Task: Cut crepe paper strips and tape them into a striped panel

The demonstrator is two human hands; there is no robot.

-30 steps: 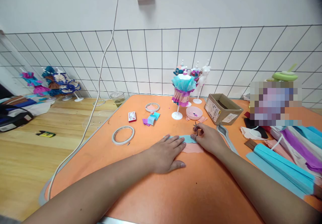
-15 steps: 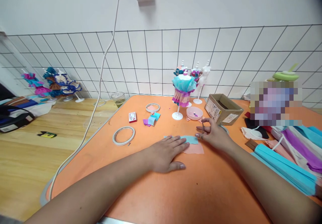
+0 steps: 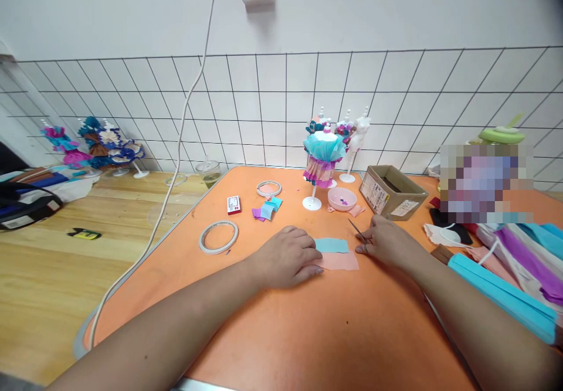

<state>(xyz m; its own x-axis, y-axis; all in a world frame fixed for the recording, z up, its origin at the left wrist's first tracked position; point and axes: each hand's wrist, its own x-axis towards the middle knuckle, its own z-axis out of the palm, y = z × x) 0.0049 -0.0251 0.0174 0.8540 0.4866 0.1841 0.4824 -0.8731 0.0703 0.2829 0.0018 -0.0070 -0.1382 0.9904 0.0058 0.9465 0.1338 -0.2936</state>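
Note:
A blue crepe paper strip (image 3: 332, 245) lies along the upper part of a pink crepe paper strip (image 3: 341, 261) on the orange table. My left hand (image 3: 292, 257) covers their left ends. Its fingers are bent, with the thumb and forefinger closing on the pink strip's edge. Just beyond the right ends rests my right hand (image 3: 385, 241), closed around a thin dark pointed tool (image 3: 357, 228). The tool points up and left; its grip is hidden by the fingers, so its exact kind does not show.
Behind the strips stand a dressed mini mannequin (image 3: 324, 156), a pink bowl (image 3: 342, 199) and a cardboard box (image 3: 393, 191). Tape rolls (image 3: 219, 237), a small red-and-white box (image 3: 234, 204) and paper scraps (image 3: 267, 209) lie left. Folded crepe paper (image 3: 501, 297) is piled right. A white cable (image 3: 179, 150) hangs left.
My left hand has gone from lying flat to bent fingers, drawn back slightly and uncovering more of the strips. My right hand, still with the pointed tool, has moved right, off the paper, and lowered.

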